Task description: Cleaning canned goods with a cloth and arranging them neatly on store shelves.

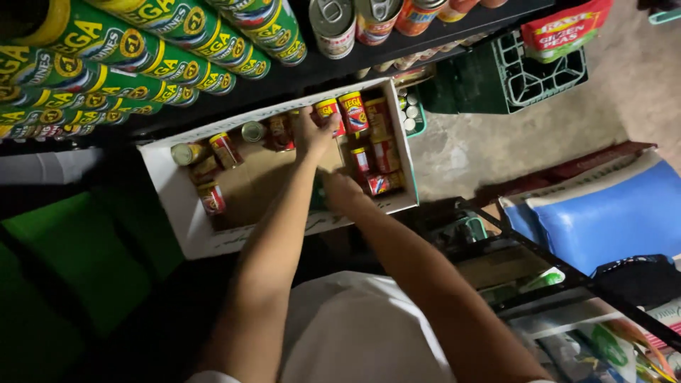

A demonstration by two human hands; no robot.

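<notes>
Cans, red-labelled ones (353,112), are what both hands are busy with, and they sit in a white cardboard box (177,206) on the floor under the shelf.

Starting closest to me: white shirt at the bottom of the view, both bare forearms stretching away from it into the box. My right hand (339,190) is down by the near wall of the box, next to a red can lying on its side (381,184). Honestly I can't tell if it's gripping anything, it's too dark and blurry there. My left hand (311,135) reaches further in, fingers spread and resting on the upright red cans at the far side, touching one (328,113) but not obviously wrapped around it, so I can't call that grip either.

Rest of the box: a few more cans scattered on the left, some tipped over (212,197), brown cardboard bottom showing in the middle.

Past the box, the dark shelf (340,67) carries rows of green and yellow cans (177,64) lying on their sides, plus some upright ones with pull-tab lids (332,25). Off to the right there's a green plastic crate (511,78), a red packet (564,28) above it, and blue and white sacks (610,213) nearer me.
</notes>
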